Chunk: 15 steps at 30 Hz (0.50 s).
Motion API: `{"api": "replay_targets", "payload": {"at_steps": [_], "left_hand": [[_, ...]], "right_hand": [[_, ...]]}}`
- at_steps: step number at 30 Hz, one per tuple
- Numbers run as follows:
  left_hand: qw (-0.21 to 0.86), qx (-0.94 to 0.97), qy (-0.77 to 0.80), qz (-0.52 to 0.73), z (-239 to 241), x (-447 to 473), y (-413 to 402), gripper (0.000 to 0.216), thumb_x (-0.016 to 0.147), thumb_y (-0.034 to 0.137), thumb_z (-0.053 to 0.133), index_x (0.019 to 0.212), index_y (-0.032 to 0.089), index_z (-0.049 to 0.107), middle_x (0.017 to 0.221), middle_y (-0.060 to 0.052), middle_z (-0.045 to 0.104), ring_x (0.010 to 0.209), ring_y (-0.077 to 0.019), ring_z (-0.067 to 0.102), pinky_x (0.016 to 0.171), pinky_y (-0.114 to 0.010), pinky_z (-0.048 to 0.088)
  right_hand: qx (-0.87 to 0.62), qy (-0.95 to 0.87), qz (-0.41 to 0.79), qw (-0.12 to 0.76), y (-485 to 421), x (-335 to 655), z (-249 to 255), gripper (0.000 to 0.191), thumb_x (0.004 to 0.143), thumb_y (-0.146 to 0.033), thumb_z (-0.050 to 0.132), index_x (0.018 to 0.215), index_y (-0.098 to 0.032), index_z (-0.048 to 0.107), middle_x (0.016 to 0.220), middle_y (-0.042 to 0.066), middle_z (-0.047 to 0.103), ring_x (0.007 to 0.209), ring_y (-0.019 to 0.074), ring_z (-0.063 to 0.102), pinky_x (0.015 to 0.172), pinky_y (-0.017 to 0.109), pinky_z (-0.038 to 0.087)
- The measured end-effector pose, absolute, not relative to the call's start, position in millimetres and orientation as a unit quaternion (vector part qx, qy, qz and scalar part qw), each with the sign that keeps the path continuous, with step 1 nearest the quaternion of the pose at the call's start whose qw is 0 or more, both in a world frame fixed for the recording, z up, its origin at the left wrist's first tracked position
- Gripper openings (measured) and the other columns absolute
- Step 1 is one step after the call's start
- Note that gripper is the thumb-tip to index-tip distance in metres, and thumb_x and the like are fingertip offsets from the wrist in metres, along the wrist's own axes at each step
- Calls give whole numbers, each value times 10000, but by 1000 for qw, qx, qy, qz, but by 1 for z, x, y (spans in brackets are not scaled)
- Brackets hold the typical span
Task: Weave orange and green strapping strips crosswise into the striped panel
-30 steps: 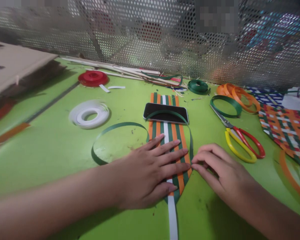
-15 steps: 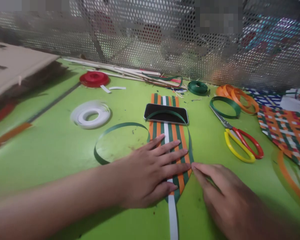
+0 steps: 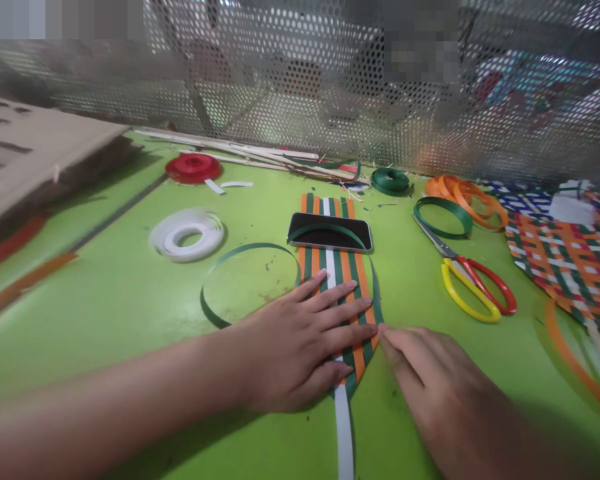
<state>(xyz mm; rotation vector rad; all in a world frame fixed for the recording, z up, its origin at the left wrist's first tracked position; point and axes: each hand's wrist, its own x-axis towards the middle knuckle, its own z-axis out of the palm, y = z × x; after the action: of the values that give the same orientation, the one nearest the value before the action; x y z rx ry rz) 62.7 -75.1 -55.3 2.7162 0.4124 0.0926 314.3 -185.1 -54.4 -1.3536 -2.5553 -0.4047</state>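
My left hand (image 3: 295, 347) lies flat with fingers spread on a row of orange, green and white strips (image 3: 337, 267) laid side by side on the green table (image 3: 105, 293). A black phone (image 3: 330, 233) rests across the far part of these strips. My right hand (image 3: 445, 393) is blurred at the strips' right edge, its fingertips touching the edge beside my left fingertips. A loose green strip (image 3: 245, 248) curls in a loop left of the row and arcs over the phone.
Scissors with red and yellow handles (image 3: 467, 287) lie right of the strips. A woven mat (image 3: 570, 260) lies at far right. Rolls of white (image 3: 187, 235), red (image 3: 193, 167), green (image 3: 390, 179) and orange (image 3: 467, 193) strip lie around. A perforated metal screen (image 3: 300, 80) closes the back.
My right hand slid nearer and lower, its fingers flattening against the strips' right edge. The view shifted slightly. My left hand stayed pressed on the strips.
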Motion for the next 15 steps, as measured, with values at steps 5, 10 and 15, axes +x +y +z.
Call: {"api": "replay_targets", "payload": {"at_steps": [5,10,15], "left_hand": [[150,976,148,54,-51,73,-74,535,1107,388,493,1620,239,500,1724,-100,443,1622,-364,354,1350,-602,184],[103,978,146,108,-50,84,-73,371,1108,308,491,1397,113,618,1650,-194,513,1580,-317,427,1331,-474,300],[72,981,139,116,-53,84,-72,420,1107,235,468,1485,110,602,1535,-174,612,1514,-336,498,1334,-489,301]], "right_hand": [[-447,-880,-129,94,-187,324,-66,459,863,46,453,1245,-57,686,1165,171,716,1003,308,630,846,450,531],[-440,-888,-107,73,-191,330,-71,428,871,47,486,1230,-57,694,1216,200,661,1085,363,578,876,498,489],[-463,-881,-71,72,-190,332,-67,419,859,48,471,1177,-119,687,1195,173,658,1032,331,595,838,480,526]]}}
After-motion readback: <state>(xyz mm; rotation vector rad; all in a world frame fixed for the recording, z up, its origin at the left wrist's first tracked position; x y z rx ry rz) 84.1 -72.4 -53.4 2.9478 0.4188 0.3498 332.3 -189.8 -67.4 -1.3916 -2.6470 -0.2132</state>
